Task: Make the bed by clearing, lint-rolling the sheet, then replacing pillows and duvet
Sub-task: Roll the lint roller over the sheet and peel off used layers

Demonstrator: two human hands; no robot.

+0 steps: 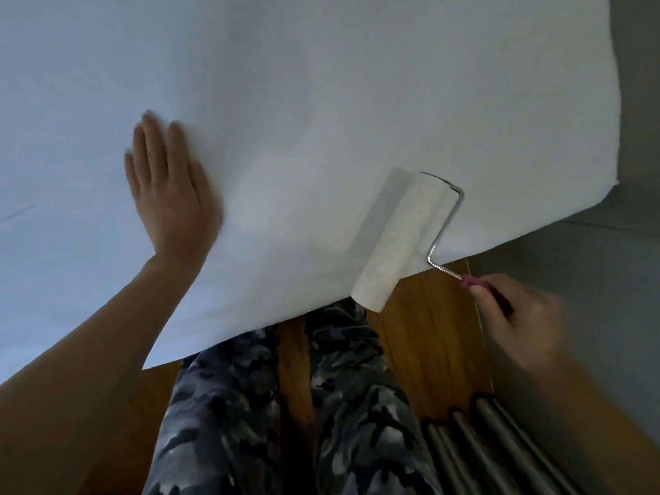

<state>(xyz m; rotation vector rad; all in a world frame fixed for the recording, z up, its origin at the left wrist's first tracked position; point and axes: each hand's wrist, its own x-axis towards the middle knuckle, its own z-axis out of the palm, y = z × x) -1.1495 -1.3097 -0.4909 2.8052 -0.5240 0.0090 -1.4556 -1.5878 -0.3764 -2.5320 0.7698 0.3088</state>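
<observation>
A bare white sheet (285,83) covers the bed and fills the upper part of the view. My left hand (171,191) lies flat on the sheet with straight fingers, near the front edge. A lint roller (400,241) with a white sticky roll and a bent metal rod rests on the sheet at the front edge, its lower end hanging just over the edge. My right hand (518,323) grips the roller's pink handle, off the bed to the right. No pillows or duvet are in view.
Wooden floor (428,334) lies below the bed edge, where my legs in camouflage trousers (339,405) stand. A grey wall (589,280) runs close along the right, with a ribbed radiator (500,451) at the lower right.
</observation>
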